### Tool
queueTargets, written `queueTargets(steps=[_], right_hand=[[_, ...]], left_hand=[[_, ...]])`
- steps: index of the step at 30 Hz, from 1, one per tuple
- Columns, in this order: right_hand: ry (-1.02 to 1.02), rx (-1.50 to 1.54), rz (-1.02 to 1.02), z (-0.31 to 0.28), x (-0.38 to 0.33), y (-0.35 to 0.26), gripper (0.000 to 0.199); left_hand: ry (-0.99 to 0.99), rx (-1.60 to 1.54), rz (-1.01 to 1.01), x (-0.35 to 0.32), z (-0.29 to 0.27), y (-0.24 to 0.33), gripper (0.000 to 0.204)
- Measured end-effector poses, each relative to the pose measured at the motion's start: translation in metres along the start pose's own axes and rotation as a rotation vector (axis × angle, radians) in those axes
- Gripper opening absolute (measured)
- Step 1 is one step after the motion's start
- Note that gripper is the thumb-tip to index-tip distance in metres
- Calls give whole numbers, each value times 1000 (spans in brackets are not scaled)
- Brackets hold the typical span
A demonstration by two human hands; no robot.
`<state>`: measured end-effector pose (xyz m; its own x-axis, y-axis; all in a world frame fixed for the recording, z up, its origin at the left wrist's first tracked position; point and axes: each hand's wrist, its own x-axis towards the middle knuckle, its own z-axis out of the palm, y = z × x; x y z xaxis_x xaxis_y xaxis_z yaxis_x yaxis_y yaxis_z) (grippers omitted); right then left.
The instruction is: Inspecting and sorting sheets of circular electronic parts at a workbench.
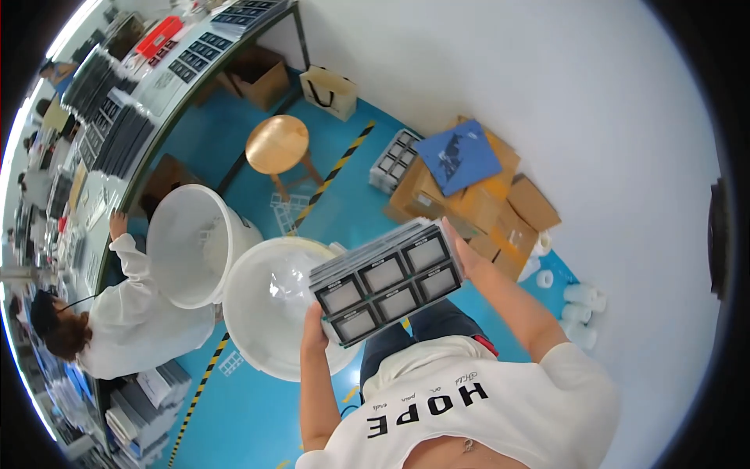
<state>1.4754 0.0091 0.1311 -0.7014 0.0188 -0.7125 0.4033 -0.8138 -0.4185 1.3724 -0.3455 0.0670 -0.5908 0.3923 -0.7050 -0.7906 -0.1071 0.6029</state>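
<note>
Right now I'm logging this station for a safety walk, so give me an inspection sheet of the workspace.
Surface: blue floor with a yellow-black striped line.
Job's things: stack of grey trays, six windowed pockets on top, held above a white bucket.
Clutter: second white bucket, cardboard boxes, wooden stool, white rolls.
Grippers: left hand and right hand grip the stack's ends.
Cables: nothing seen.
Surroundings: person in white at a long bench loaded with trays.

Tray stack [388, 279] above bucket [266, 313]; stool [278, 144] behind.
</note>
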Motion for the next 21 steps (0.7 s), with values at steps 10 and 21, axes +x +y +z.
queueTargets(steps=[10, 21], right_hand=[[-168, -132, 349, -73, 417, -231, 75], [98, -424, 514, -167, 792, -423, 65]], left_hand=[[61, -149, 49, 311, 97, 47, 67], [150, -656, -53, 776, 207, 54, 68]])
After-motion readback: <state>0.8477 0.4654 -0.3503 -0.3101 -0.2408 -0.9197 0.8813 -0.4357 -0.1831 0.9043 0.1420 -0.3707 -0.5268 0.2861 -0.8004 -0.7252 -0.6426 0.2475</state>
